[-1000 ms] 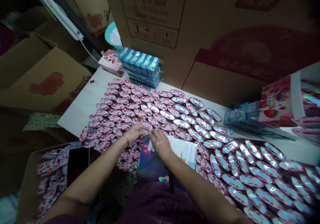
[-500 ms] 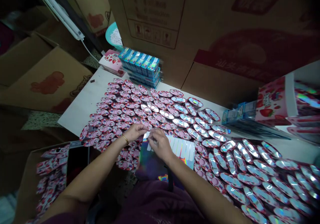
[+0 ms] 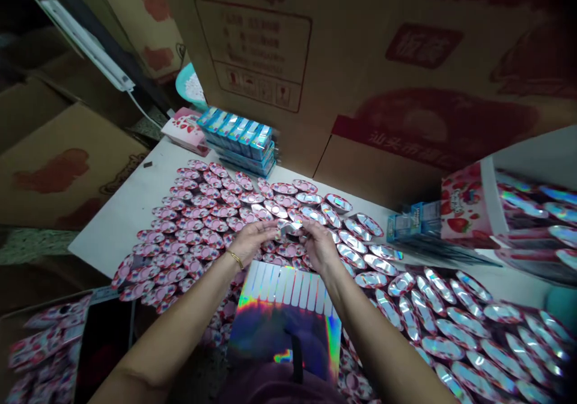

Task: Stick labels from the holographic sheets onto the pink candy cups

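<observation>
A small shiny sticker strip [image 3: 292,226] stretches between my two hands, above the rows of packs. My left hand [image 3: 253,240], with a gold bracelet at the wrist, pinches its left end. At its right end the fingers of my right hand [image 3: 319,244] are closed on it. Below my hands lies a holographic sticker sheet [image 3: 279,332], with a row of pale strips along its far edge. Many pink strawberry-print packs [image 3: 198,211] stand close together around it, oval ends up. Some ends show a pink round; others, to the right, have a shiny strip [image 3: 358,235].
Stacked blue boxes [image 3: 238,136] and a pink strawberry box [image 3: 184,128] stand at the back left. Behind the table [image 3: 112,223] rises a large carton [image 3: 351,79]. An opened strawberry box [image 3: 466,205] holds shiny packs at right. More packs [image 3: 45,338] fill a carton at lower left.
My hands have moved from the sheet's top left corner, forward over the packs and apart, with the strip now between them. More of the sheet shows. The whole view has shifted slightly.
</observation>
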`<state>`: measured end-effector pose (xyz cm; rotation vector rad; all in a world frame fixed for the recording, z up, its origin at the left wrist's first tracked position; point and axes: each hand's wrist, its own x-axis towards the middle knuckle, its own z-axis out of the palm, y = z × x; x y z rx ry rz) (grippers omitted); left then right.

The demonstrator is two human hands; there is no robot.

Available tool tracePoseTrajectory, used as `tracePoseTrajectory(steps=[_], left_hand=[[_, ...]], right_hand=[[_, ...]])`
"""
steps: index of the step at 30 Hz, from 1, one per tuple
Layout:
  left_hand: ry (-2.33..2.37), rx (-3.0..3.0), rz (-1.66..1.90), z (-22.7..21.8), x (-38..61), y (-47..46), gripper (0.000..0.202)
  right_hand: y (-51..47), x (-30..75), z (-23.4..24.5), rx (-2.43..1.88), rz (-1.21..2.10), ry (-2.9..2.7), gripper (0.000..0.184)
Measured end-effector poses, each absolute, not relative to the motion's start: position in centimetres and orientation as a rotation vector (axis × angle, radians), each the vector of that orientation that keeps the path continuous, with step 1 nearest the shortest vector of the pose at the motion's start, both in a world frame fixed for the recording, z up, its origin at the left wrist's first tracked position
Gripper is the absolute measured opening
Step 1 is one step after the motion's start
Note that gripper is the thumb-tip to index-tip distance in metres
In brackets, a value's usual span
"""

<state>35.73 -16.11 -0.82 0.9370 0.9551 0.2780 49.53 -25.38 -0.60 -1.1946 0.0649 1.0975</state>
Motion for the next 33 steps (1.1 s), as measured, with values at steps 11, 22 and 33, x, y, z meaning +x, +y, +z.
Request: tracePoseTrajectory(steps=[11, 22, 33], left_hand=[[0.904, 1.335, 0.3, -3.2, 45.7, -8.9, 0.027], [1.191, 2.192, 0.102, -6.2, 52.4, -4.4, 0.024], [1.164, 2.422, 0.11, -5.8, 52.8, -4.8, 0.033]], right_hand=[[-20.1, 55.1, -4.5, -1.467, 0.584, -0.069, 0.022], [-16.7, 56.6, -7.3, -2.299, 0.058, -0.328, 0.018], [-16.3, 57.2, -7.1, -2.443, 0.073, -0.466, 0.014]])
